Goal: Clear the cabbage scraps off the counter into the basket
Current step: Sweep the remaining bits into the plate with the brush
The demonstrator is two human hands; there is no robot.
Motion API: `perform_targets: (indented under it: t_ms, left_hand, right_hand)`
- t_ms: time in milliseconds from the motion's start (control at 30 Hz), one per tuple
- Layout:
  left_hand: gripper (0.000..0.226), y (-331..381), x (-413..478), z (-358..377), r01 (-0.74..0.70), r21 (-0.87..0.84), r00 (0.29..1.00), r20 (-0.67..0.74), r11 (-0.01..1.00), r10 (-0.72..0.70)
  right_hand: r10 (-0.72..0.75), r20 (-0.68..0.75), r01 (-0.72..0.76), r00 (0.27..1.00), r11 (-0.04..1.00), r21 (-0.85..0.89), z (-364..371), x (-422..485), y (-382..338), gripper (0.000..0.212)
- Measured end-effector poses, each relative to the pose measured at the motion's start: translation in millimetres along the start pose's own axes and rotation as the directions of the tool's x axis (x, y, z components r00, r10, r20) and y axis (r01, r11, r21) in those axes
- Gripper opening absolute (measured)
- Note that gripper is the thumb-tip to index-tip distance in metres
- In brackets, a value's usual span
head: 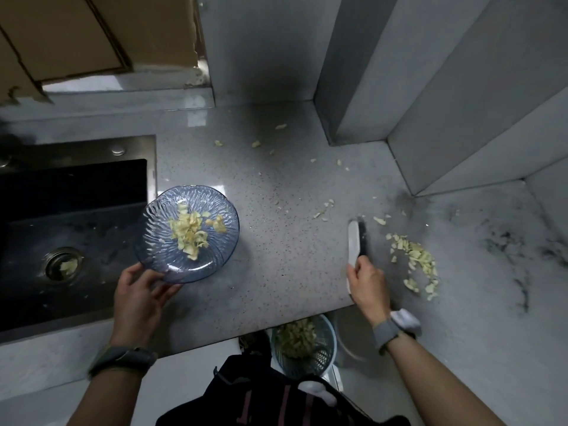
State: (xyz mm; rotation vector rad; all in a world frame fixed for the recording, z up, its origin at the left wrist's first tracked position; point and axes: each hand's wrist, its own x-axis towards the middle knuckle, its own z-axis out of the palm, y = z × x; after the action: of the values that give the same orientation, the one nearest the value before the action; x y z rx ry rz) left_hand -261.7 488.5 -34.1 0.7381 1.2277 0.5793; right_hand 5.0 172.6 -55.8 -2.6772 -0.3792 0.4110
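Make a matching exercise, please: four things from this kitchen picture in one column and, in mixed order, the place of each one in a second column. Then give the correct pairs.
Things
1. glass plate
2. brush
3. basket
4. largest scrap pile

Places
A. on the floor, below the counter edge
B. in the right hand, bristles on the counter
C. on the counter, to the right of the brush
D. in the left hand, beside the sink

Pairs: 1-D, 2-B, 3-A, 4-C
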Motion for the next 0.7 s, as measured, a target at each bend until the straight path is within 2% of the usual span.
perform_targets:
  t_ms: [67, 167, 267, 467, 567, 700]
  left_hand:
    - [0.04, -2.5, -0.4, 4.2, 0.011, -0.005, 1.0, 0.014, 1.0, -0.01]
    - [0.04, -4.5, 0.3, 9.1, 0.011, -0.02, 0.999, 0.033, 1.0, -0.01]
    - [0.04, -3.2, 1.4, 8.2, 0.012, -0.031, 0.999, 0.031, 0.999, -0.011]
    - [0.041, 9.1, 0.9, -6.1, -0.022, -0.06, 1.0, -0.011, 0.998, 0.021]
    - [0.041, 13.0, -3.3, -17.2, -0.036, -0.072, 0.999, -0.041, 0.997, 0.034]
    - [0.04, 8.7, -9.3, -28.2, -0.035, -0.055, 0.998, -0.047, 0.998, 0.032]
  right_hand:
    - [0.036, -0.026, -0.035, 0.999, 0.999, 0.031, -5.4, 0.8, 2.0, 0.028]
    - [-0.038, -0.005, 0.038, 0.999, 0.993, 0.109, -1.1, -7.8, -14.0, 0.027]
    - [-0.18, 0.11, 0.169, 0.977, 0.98, 0.102, 18.7, -14.9, -48.1, 0.024]
    - [-0.39, 0.301, 0.389, 0.87, 0.919, 0.066, 68.8, -19.8, -148.0, 0.022]
    - [-0.429, 0.358, 0.435, 0.83, 0.898, 0.068, 84.0, -20.8, -190.2, 0.021]
    - [-0.404, 0.393, 0.409, 0.826, 0.909, 0.074, 94.3, -15.7, -224.6, 0.02]
